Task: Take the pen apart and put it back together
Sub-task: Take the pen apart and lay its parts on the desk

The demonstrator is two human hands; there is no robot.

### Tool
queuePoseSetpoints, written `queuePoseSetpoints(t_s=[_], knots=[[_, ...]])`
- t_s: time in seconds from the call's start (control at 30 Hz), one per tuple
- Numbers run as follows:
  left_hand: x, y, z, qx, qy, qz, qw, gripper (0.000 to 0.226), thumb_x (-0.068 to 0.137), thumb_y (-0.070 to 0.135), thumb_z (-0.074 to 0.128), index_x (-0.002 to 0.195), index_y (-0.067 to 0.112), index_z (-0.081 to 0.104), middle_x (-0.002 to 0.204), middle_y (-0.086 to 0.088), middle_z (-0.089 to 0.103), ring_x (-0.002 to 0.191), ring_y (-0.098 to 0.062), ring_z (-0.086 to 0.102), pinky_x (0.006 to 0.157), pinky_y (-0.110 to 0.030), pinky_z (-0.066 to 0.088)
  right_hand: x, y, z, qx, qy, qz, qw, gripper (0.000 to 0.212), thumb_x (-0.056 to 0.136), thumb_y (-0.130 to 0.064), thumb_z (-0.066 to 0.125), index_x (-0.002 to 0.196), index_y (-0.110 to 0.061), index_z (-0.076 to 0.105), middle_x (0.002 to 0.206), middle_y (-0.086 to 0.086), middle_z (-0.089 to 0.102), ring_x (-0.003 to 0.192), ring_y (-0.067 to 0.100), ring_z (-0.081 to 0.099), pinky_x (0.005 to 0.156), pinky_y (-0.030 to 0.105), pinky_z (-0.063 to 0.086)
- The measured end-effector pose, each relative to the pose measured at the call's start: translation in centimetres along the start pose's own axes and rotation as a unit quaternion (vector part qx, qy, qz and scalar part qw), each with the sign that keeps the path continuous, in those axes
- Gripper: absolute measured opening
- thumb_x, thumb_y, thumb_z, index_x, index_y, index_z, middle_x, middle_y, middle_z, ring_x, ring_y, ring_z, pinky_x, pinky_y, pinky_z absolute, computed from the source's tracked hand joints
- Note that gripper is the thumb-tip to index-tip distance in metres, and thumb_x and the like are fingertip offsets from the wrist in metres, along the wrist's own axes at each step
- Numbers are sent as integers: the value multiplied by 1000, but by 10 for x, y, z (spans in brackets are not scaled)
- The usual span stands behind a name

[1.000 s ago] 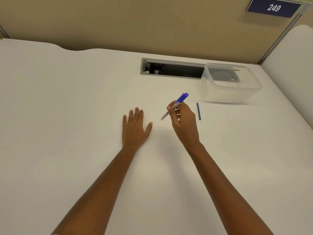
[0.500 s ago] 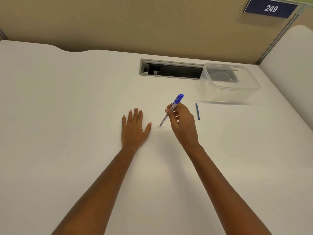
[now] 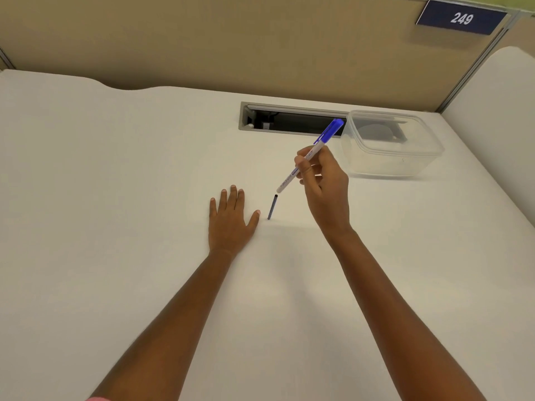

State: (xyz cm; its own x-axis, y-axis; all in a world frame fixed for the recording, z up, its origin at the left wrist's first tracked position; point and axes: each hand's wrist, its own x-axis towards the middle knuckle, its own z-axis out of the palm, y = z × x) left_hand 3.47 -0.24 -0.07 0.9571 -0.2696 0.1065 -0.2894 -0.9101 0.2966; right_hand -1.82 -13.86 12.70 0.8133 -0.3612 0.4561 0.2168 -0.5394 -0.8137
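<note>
The right hand [image 3: 324,186] is up off the desk and its fingers are pinched around a pen barrel [image 3: 304,162]. The barrel is white with small blue writing on it, and it has a blue cap end [image 3: 330,131] that points up and away from the person. The barrel is tilted, with its open bottom end pointing down toward the gap between the 2 hands.

Just under that open end is a thin dark blue tube [image 3: 272,207] (it looks like the ink refill). It is apart from the barrel, with a small gap between them. Its lower tip is right by the desk and its top leans a little toward the barrel. I cannot tell if it is standing on the desk or falling.

The left hand [image 3: 230,219] lies flat on the white desk [image 3: 115,198], palm down, fingers spread a little, holding nothing. Its thumb tip is just beside the bottom of the tube, but not touching it.

Past the right hand, a bit to its right, sits a clear plastic box [image 3: 390,146]. Behind the hands is a long dark slot [image 3: 289,121] cut in the desk. Up high on the tan wall is a dark blue sign [image 3: 461,18] that says 249.
</note>
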Motion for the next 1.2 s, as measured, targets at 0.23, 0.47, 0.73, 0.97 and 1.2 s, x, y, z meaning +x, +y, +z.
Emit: queuePoseSetpoints(t_s=[0.23,0.47,0.73,0.97,1.2], knots=[[0,-1,1,-7,-2,0,1000,62,94,44,31,144,11,17,156,-7,13,144,-23,9,116,-42,0,5,9,2,-11,-14,32,999,25,93,-20,48,112,-4,54,94,2,58,79,14,56,73,28,52],[0,-1,2,-1,6,1,1000,62,93,45,32,143,11,19,156,-8,16,144,-23,11,116,-42,1,-9,51,12,-162,-106,130,972,29,92,-22,50,113,-3,53,95,17,63,76,21,55,70,29,43],[1,-2,3,8,6,-1,1000,62,93,45,32,144,12,17,156,-7,15,144,-23,11,116,-41,1,-18,78,22,-267,-178,166,932,28,91,-19,48,112,0,53,103,22,59,93,33,54,72,34,38],[1,-1,2,5,6,0,1000,63,93,45,32,144,11,16,156,-7,15,144,-23,11,116,-42,1,-13,80,32,-299,-194,169,919,30,92,-18,46,115,1,51,111,21,56,96,33,56,74,33,40],[1,-2,4,5,4,-1,1000,63,93,46,31,144,12,15,156,-6,14,144,-22,9,117,-41,0,-10,82,41,-308,-198,171,914,28,93,-20,45,108,3,53,112,21,55,93,31,58,74,33,44]])
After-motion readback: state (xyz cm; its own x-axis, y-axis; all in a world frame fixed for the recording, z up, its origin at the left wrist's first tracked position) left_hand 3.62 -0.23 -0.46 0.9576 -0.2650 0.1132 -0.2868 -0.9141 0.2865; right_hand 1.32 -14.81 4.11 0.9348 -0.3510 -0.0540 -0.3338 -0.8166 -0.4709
